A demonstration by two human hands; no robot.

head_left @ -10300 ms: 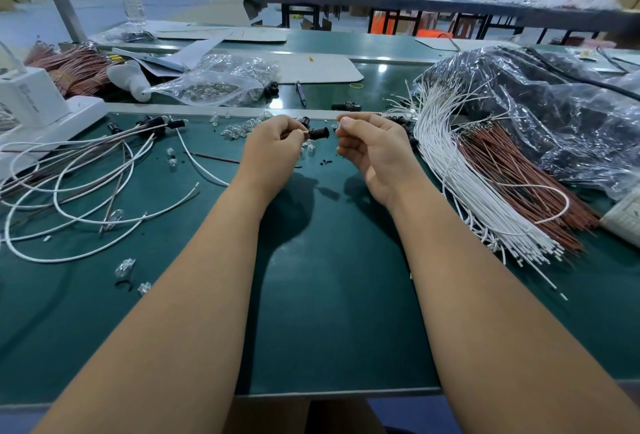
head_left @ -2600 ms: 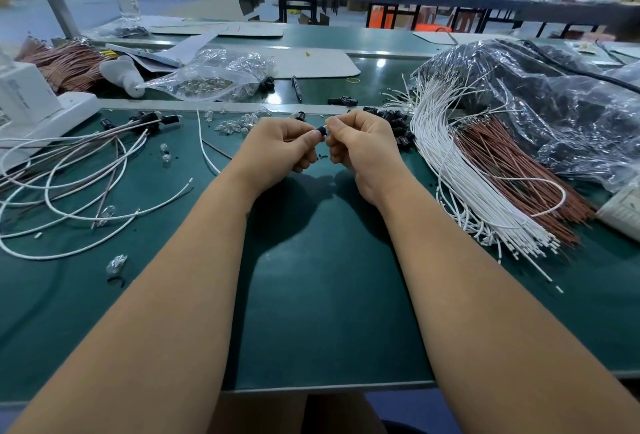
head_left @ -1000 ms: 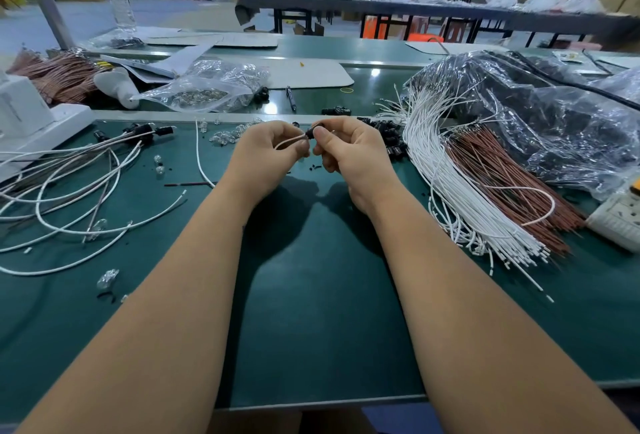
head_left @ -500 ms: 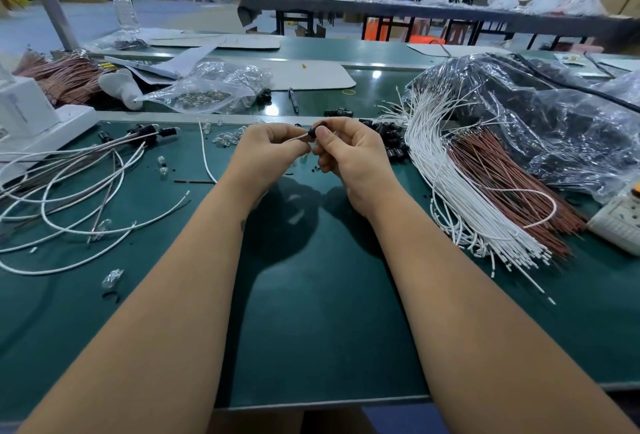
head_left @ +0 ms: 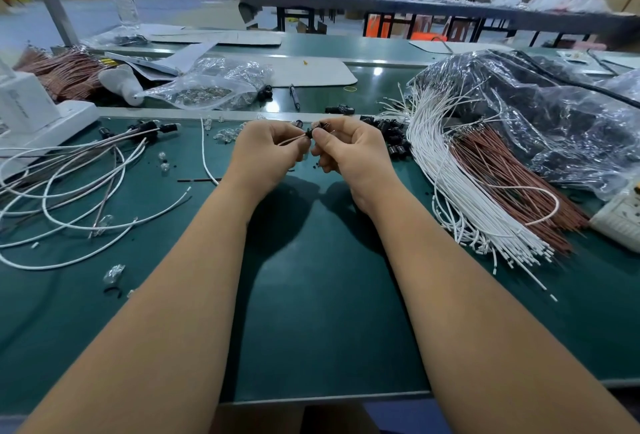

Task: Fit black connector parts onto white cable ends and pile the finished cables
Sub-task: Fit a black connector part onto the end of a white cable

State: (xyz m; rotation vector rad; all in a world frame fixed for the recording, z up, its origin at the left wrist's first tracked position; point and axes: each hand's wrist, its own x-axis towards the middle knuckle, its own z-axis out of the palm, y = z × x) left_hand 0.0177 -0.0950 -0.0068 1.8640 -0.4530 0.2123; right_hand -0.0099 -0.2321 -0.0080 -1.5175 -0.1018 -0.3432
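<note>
Both hands are working up near the far middle of the table point(head_left: 311, 295) — the left hand point(head_left: 266, 153) is pinching a thin cable point(head_left: 292, 139), the right hand point(head_left: 349, 149) is pinching a small black connector point(head_left: 309, 133) onto its end. The cable's running roughly left-right, tip pointing right into the connector. It looks light and floppy, so gripping close to the tip seems best — the connector looks tiny, rigid, easy to fumble.

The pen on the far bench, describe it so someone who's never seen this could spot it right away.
Start at the big crinkled clear plastic bag on the far green bench, beyond the hands. Just right of it, past a small black part, lies the pen, pointing toward the worker. It is the only dark, slim, straight stick there.
</note>
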